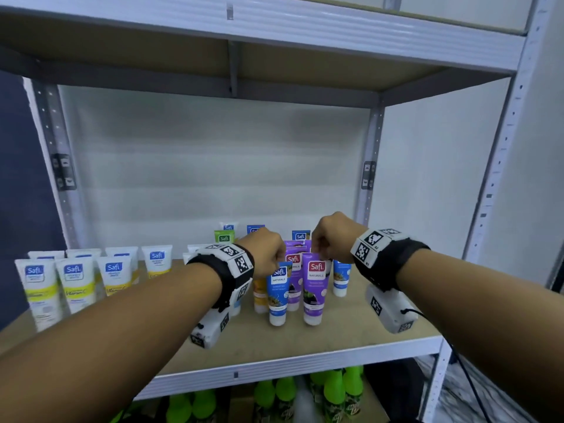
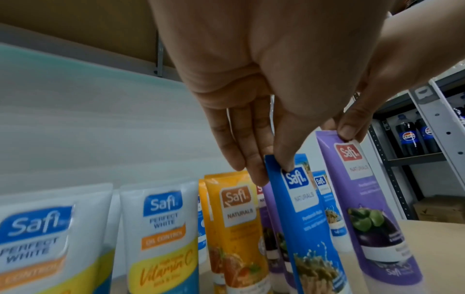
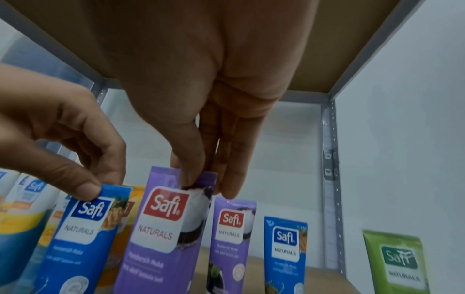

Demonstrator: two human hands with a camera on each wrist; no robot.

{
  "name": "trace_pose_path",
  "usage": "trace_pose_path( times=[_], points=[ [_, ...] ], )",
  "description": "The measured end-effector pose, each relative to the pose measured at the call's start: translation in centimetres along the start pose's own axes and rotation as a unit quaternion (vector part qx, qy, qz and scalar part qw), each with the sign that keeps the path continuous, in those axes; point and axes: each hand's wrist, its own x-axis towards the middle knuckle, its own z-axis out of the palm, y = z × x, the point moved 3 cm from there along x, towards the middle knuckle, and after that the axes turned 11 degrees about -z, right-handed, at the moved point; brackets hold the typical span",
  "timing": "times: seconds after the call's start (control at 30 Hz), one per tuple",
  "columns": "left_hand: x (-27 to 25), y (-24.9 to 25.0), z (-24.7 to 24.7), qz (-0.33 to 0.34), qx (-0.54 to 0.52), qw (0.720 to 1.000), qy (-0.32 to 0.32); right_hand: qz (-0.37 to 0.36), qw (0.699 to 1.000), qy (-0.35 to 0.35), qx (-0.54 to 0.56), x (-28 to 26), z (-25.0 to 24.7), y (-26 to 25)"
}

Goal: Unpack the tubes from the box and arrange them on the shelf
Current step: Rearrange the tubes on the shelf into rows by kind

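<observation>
Two tubes stand upright, cap down, near the front of the wooden shelf board (image 1: 360,328). My left hand (image 1: 279,259) pinches the flat top edge of a blue tube (image 1: 278,293) between thumb and fingers; the left wrist view shows the left hand (image 2: 271,169) on the blue tube (image 2: 302,218). Just to its right, my right hand (image 1: 320,254) pinches the top edge of a purple tube (image 1: 314,288). In the right wrist view the right hand (image 3: 206,183) holds the purple tube (image 3: 156,238) next to the blue tube (image 3: 80,238). No box is in view.
White tubes (image 1: 73,282) stand in rows at the left. An orange tube (image 1: 260,296), more purple and blue tubes (image 1: 340,277) and a green tube (image 1: 224,238) stand close behind. The upper shelf (image 1: 274,25) hangs overhead. Green-capped bottles (image 1: 332,389) fill the shelf below.
</observation>
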Motion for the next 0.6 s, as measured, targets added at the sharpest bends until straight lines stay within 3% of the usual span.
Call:
trace_pose_path(
  times=[0.37,0.6],
  points=[
    [-0.2,-0.6,2.7,-0.018,-0.079,0.996,0.028,0.042,0.998,0.011,0.053,-0.8,2.7,0.9],
    [-1.3,-1.7,5.1,-0.121,-0.191,0.974,0.01,0.187,0.97,0.042,0.148,-2.6,6.2,2.2]
  ],
)
